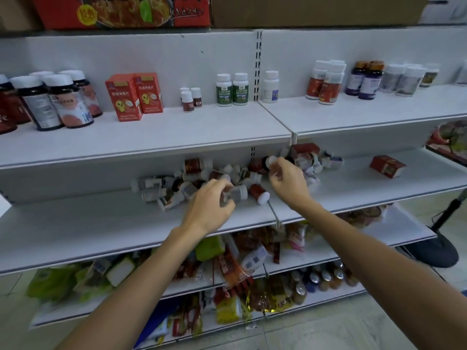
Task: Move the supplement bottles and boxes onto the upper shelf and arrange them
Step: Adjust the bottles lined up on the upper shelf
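In the head view, a loose pile of supplement bottles (202, 178) is seen lying on its sides on the middle shelf (101, 223), with a red box (388, 165) well apart to the right. The left hand (209, 205) is curled round a grey-labelled bottle (238, 193) at the front of the pile, which is probably taken first because it lies nearest and free of the others. The right hand (288, 178) is curled too, its fingertips pinched on the white cap of a dark bottle (265, 162), though blur leaves the exact hold uncertain. On the upper shelf (202, 132) upright groups are already set by kind, among them orange boxes (134, 97) and green bottles (232, 89). Bare room is left between the groups, so matching bottles can be added.
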Tool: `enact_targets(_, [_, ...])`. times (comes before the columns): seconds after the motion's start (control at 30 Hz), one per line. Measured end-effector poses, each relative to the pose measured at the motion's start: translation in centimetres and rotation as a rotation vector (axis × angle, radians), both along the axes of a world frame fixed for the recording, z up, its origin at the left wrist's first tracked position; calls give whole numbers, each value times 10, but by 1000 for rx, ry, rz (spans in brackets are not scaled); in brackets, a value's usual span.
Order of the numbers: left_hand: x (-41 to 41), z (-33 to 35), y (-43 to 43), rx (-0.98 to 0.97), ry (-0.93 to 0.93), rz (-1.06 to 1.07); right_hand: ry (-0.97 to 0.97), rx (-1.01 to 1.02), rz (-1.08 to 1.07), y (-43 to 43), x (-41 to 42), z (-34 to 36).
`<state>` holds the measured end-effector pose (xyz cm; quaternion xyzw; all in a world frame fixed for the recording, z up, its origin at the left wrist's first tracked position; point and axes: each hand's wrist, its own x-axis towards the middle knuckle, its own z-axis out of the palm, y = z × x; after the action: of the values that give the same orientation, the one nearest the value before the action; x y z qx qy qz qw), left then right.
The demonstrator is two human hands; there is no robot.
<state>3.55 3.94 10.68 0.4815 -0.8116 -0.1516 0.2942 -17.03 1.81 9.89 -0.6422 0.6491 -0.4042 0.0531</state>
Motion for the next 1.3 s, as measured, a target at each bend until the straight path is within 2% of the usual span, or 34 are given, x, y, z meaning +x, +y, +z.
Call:
enact_targets(0.23, [7, -48, -11, 128, -74, 59, -46, 253, -31, -19, -13, -68])
enact_targets(0.47, [-36, -89, -54, 214, -58, 87, -64, 340, -48, -55, -52, -114])
enact_targets(0.63, [-103, -121, -102, 303, -16, 145, -74, 334, -107, -85, -121, -137])
enact_targets(0.8, [-172, -153, -145, 390, -53, 311, -101, 282, -214, -115, -203, -156])
enact_targets(1.07, [-221, -162, -181, 431, 35, 576, -149, 234, -193, -186, -265, -158])
enact_targets(1.3, [-240, -156, -170, 368, 360, 613, -161, 145, -75, -198, -258, -169])
